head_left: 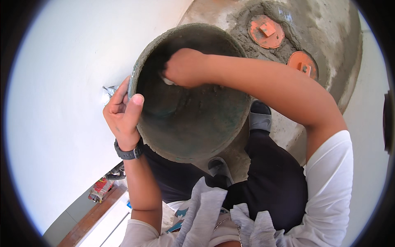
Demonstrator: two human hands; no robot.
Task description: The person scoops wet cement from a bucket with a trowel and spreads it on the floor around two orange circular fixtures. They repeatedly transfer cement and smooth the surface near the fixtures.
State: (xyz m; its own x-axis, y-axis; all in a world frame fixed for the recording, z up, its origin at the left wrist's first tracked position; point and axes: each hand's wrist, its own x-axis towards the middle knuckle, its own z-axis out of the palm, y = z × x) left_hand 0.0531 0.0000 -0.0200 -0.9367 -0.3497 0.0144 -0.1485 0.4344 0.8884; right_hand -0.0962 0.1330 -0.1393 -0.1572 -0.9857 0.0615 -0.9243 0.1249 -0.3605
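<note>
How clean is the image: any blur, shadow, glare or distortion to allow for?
Head view: blur softens the right hand; deep shadow hides detail inside the bucket; the left hand looks sharper; the white wall is bright, nearly featureless; edges bow near the dark border.

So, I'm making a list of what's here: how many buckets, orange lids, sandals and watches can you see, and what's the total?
Bucket: 1
Orange lids: 2
Sandals: 2
Watch: 1
Total: 6
</note>
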